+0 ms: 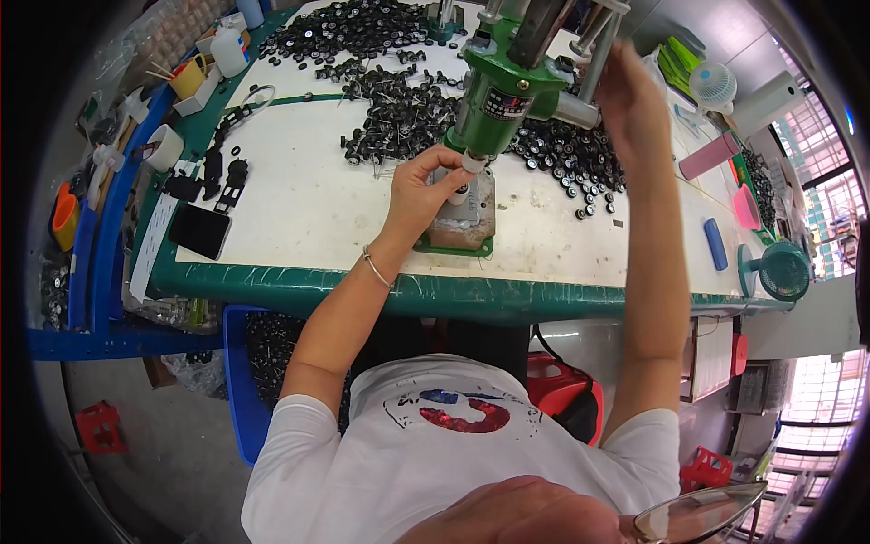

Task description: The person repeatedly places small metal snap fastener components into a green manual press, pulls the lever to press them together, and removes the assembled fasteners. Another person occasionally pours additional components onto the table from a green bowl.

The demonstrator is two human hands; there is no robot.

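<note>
A small dark part (pixel 461 189) sits low under the white tip (pixel 474 163) of a big green press (pixel 497 102), just above a grey metal block (pixel 460 214). The left hand (pixel 419 196) comes in from the left side, and its thumb and first finger bend in close to the part and the tip. They hide much of the part, so I cannot tell if they are gripping it. A thin bangle (pixel 378 272) goes around the left wrist. The right hand (pixel 637 104) is up high beside the shiny bar (pixel 598 65) of the press. It is blurry, so I cannot tell if its fingers are closed on the bar. Lots of little black wheels lie around the press: a heap (pixel 399 122) on its left, more (pixel 580 156) on its right, and a big heap (pixel 353 32) at the back. They all lie on a white surface (pixel 299 204) with a green edge (pixel 399 295). On the left lie a flat black phone (pixel 200 231), a white cup (pixel 164 148) and a yellow cup (pixel 188 79). Over on the right are a blue bar (pixel 715 245), a green fan (pixel 784 271) and a white fan (pixel 713 86). Below the surface, a blue bin (pixel 237 381) holds many dark bits, and a red stool (pixel 100 428) stands on the floor (pixel 172 453).
</note>
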